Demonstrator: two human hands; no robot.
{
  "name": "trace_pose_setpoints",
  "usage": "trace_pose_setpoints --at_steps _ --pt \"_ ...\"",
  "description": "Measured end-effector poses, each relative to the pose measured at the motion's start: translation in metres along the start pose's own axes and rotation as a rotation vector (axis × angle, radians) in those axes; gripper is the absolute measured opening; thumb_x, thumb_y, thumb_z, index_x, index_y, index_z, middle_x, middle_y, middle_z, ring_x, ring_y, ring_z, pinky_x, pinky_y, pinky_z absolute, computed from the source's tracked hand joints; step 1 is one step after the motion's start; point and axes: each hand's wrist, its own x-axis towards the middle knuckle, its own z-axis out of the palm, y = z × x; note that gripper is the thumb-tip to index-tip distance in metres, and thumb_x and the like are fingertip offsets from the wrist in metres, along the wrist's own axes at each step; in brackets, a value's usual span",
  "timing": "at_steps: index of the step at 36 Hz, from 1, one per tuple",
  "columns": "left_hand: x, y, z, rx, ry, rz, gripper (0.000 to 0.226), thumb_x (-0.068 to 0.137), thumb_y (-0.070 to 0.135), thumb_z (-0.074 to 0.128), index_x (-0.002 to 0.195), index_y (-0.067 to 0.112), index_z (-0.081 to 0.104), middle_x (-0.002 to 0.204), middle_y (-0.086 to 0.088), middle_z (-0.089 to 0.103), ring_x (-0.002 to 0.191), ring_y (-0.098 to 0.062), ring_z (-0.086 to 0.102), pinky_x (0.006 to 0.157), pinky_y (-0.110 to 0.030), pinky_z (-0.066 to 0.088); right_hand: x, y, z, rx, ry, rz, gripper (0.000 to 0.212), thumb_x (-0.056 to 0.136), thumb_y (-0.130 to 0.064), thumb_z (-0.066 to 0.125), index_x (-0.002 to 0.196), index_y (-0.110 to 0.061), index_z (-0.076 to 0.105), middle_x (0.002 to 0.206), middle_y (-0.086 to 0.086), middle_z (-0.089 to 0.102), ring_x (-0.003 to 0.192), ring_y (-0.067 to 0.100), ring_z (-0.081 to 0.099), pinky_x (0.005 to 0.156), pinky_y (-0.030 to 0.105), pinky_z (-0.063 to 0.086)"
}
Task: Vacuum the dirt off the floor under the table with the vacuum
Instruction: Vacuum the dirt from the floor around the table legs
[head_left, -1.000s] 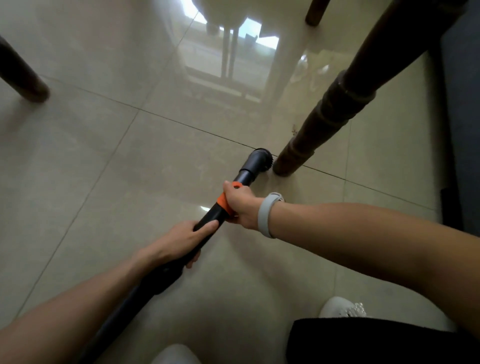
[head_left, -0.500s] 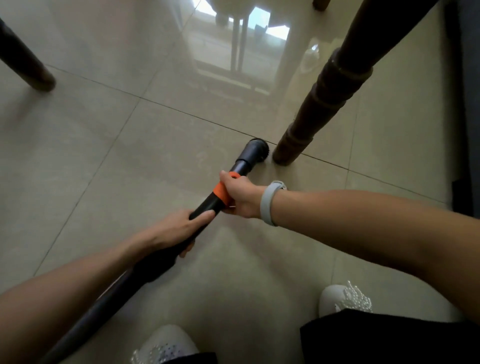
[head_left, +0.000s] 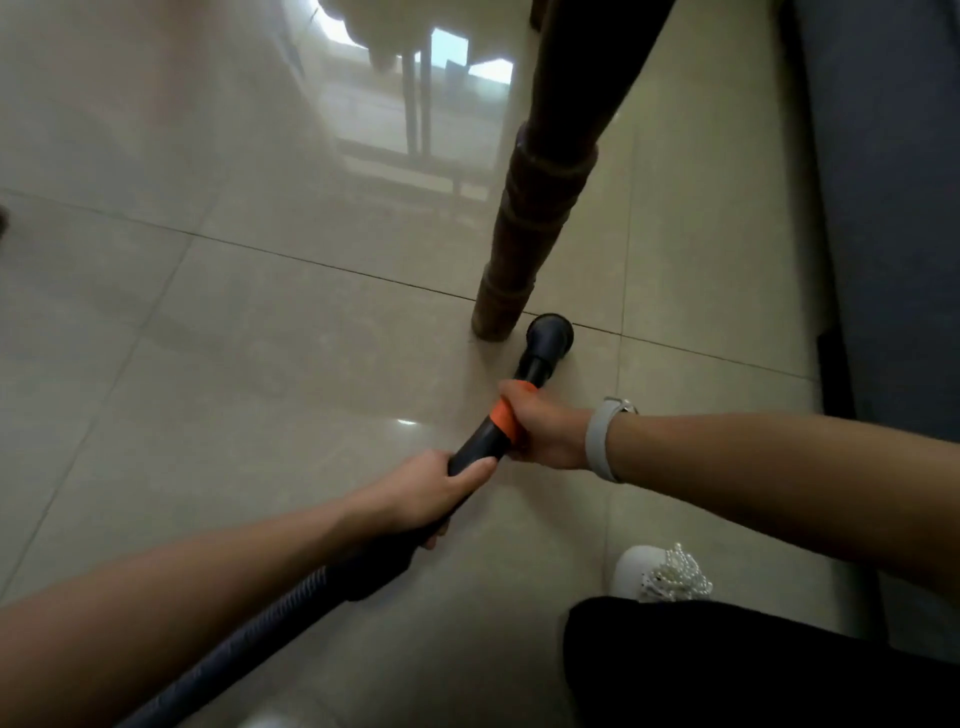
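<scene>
The fingers (head_left: 511, 400) of the right hand (head_left: 545, 431) are wrapping around the orange collar (head_left: 505, 423) of the vacuum wand (head_left: 480, 449), gripping it just behind the nozzle. The fingers (head_left: 470, 475) of the left hand (head_left: 426, 493) are curling around the black wand lower down, where it is joining the ribbed hose (head_left: 249, 639). Both hands are holding the vacuum firmly, close together.

The round brush nozzle (head_left: 549, 340) is resting on the tile floor (head_left: 234, 389), just beside the foot of the dark wooden table leg (head_left: 524, 244), on its right side and near the grout line (head_left: 675, 343).

The likely trouble here is the nozzle knocking against the leg: the two are sitting so close that a small sideways sweep is enough to bump or scuff the wood. The nozzle may also be tilting off the tile as the wand is angled, losing suction and leaving dirt in the grout. The hose is trailing back under the left arm and could snag. The white shoe (head_left: 660, 571) is standing near the sweeping path too.

Compared with a second ago, the nozzle is now lying to the right of the leg rather than to its left, and the view is swinging rightward so that the leg is appearing nearer the middle. Both grips are staying as they were.
</scene>
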Motion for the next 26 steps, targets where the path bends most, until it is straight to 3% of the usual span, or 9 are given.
trace_pose_setpoints --at_steps 4,7,10,15,17,20,26 --pt "0.013 0.036 0.031 -0.057 0.031 0.009 0.048 0.093 0.057 0.041 0.083 0.011 0.049 0.062 -0.010 0.060 0.048 -0.024 0.060 0.052 -0.032 0.053 0.008 -0.017 -0.040 -0.028 0.025 0.004 0.034 0.095 -0.030 0.048 0.122 -0.012 0.040 0.108 0.015 0.054 0.094 0.028 0.056 0.076 0.035 0.049" --pt "0.015 0.058 0.052 -0.079 0.058 0.014 0.049 0.094 0.056 0.041 0.078 0.011 0.050 0.063 -0.011 0.060 0.049 -0.026 0.061 0.053 -0.033 0.054 0.012 -0.019 -0.067 -0.092 -0.058 -0.032 0.036 0.095 -0.030 0.049 0.123 -0.011 0.037 0.094 0.013 0.053 0.081 0.026 0.057 0.075 0.036 0.051" --pt "0.017 0.069 0.066 -0.121 0.070 0.014 0.047 0.094 0.056 0.040 0.079 0.012 0.048 0.062 -0.009 0.060 0.044 -0.021 0.059 0.047 -0.026 0.050 0.015 -0.019 -0.086 -0.177 -0.124 -0.061 0.034 0.094 -0.031 0.049 0.120 -0.011 0.038 0.093 0.013 0.052 0.081 0.026 0.057 0.083 0.039 0.052" --pt "0.018 0.079 0.083 -0.184 0.123 -0.010 0.048 0.094 0.055 0.041 0.079 0.011 0.049 0.064 -0.011 0.061 0.047 -0.024 0.061 0.051 -0.031 0.052 0.025 -0.023 -0.098 -0.278 -0.173 -0.074 0.037 0.093 -0.033 0.051 0.121 -0.012 0.039 0.097 0.014 0.054 0.088 0.028 0.059 0.094 0.045 0.051" --pt "0.021 0.083 0.085 -0.186 0.154 -0.012 0.048 0.094 0.056 0.041 0.078 0.011 0.050 0.064 -0.012 0.061 0.048 -0.025 0.061 0.052 -0.032 0.052 0.027 -0.027 -0.099 -0.308 -0.172 -0.089 0.033 0.094 -0.033 0.051 0.118 -0.013 0.039 0.095 0.013 0.054 0.084 0.027 0.059 0.088 0.040 0.054" --pt "0.027 0.089 0.083 -0.174 0.206 -0.034 0.049 0.093 0.057 0.040 0.078 0.011 0.050 0.064 -0.012 0.062 0.050 -0.026 0.063 0.054 -0.033 0.054 0.027 -0.037 -0.099 -0.344 -0.182 -0.124 0.025 0.095 -0.031 0.048 0.111 -0.015 0.040 0.087 0.010 0.052 0.074 0.022 0.056 0.068 0.030 0.050" --pt "0.048 0.106 0.065 -0.148 0.306 -0.038 0.050 0.093 0.059 0.040 0.078 0.012 0.050 0.059 -0.008 0.061 0.044 -0.021 0.060 0.051 -0.030 0.052 0.032 -0.068 -0.101 -0.341 -0.165 -0.170 0.019 0.096 -0.032 0.045 0.103 -0.014 0.041 0.078 0.007 0.048 0.064 0.019 0.050 0.053 0.026 0.042"
